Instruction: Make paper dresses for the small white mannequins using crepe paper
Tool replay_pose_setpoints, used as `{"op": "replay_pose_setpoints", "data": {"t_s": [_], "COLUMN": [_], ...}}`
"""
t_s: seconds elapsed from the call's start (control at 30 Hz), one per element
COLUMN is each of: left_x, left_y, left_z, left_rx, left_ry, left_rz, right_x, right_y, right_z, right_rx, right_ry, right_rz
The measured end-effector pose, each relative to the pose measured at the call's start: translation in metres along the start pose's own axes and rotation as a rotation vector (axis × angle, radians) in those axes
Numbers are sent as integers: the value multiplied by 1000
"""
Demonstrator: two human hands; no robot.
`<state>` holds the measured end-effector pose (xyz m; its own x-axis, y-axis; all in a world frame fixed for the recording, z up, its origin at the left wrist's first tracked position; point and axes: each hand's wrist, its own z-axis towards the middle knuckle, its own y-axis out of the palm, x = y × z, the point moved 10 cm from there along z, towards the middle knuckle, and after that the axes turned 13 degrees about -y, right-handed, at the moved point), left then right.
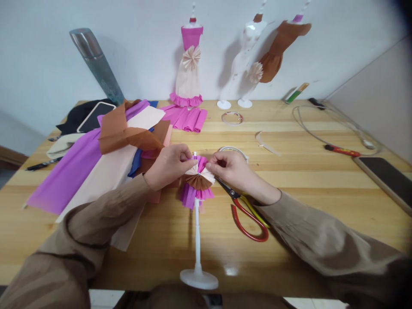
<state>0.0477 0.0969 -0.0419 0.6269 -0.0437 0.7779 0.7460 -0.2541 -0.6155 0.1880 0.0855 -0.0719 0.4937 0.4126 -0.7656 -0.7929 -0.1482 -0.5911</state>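
Between my hands a small white dress-form stand leans back over the table, its round base toward me. Purple and pink crepe paper dresses its upper part. On the front sits a pleated paper fan rosette, brown below and cream at the sides. My left hand pinches the cream pleats at the rosette's upper left. Thumb and finger of my right hand close on the cream and pink paper at its upper right. Red-handled scissors lie under my right forearm.
Crepe paper sheets pile up at left beside a phone. A thermos and dressed mannequins stand along the wall. Tape rolls, a cable, a red-and-yellow tool and another phone lie toward the right.
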Motion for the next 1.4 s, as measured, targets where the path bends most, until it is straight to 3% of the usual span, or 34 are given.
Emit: {"op": "replay_pose_setpoints", "data": {"t_s": [0.13,0.4,0.5,0.63,0.73,0.97,1.2,1.4], "left_x": [0,1,8,23,23,29,22,20], "left_y": [4,-1,-2,12,22,28,19,-19], "left_z": [-2,-1,-3,-10,-11,-17,-12,-7], "left_rx": [-38,29,26,-67,-117,-113,-17,185], "left_ry": [-23,20,156,405,452,504,392,242], "left_rz": [15,45,23,187,319,509,415,164], "right_x": [0,0,1,-2,-5,-7,-5,-3], "right_y": [-2,-9,-10,-7,-2,3,1,-12], "right_z": [0,-2,-2,-1,1,1,-1,-2], "right_rx": [24,95,113,91,55,15,23,86], "right_ry": [-12,15,15,-5,-17,-25,-23,0], "right_rz": [9,67,98,114,131,173,150,89]}}
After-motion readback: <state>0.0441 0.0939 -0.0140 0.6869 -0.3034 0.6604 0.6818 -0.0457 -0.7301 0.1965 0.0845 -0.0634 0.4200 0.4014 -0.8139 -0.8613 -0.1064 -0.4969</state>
